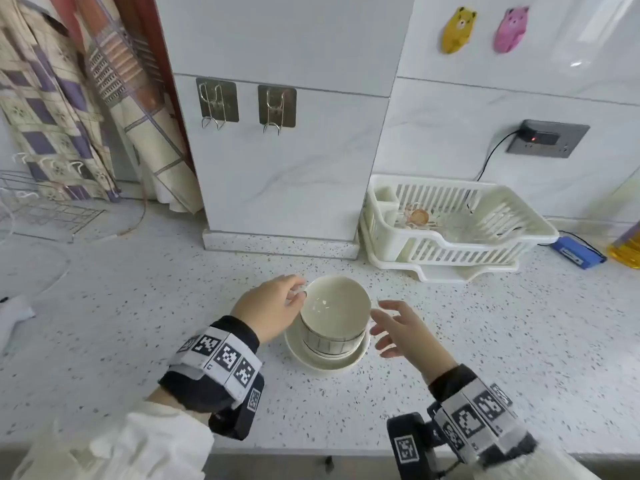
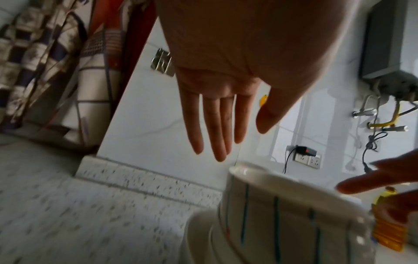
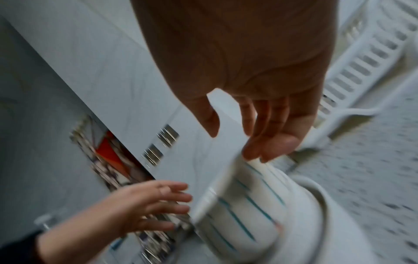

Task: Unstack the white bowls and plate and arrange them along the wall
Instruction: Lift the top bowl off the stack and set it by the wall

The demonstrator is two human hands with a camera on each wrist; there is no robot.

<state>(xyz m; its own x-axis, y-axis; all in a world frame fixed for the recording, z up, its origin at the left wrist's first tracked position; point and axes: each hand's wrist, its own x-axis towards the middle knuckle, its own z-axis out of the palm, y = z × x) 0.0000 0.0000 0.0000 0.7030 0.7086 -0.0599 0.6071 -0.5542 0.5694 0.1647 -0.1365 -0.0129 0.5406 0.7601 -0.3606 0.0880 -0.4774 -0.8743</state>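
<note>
On the speckled counter stands a stack: a white bowl (image 1: 334,304) with thin striped sides sits in a second striped bowl (image 1: 329,344), both resting in a white plate (image 1: 325,363). My left hand (image 1: 294,292) is at the top bowl's left rim, fingers straight in the left wrist view (image 2: 242,141), just above the bowl (image 2: 282,205). My right hand (image 1: 381,323) hovers beside the stack's right side with fingers spread and relaxed. In the right wrist view, the right hand (image 3: 235,144) has its fingertips (image 3: 255,155) close to the bowl's (image 3: 244,205) rim. Neither hand holds anything.
A tiled wall pillar (image 1: 287,168) with two metal hooks stands behind the stack. A white dish rack (image 1: 450,233) sits at the back right, with a blue device (image 1: 576,252) and a yellow bottle (image 1: 627,251) beyond it. A wire rack (image 1: 45,209) and hanging cloth are at the far left.
</note>
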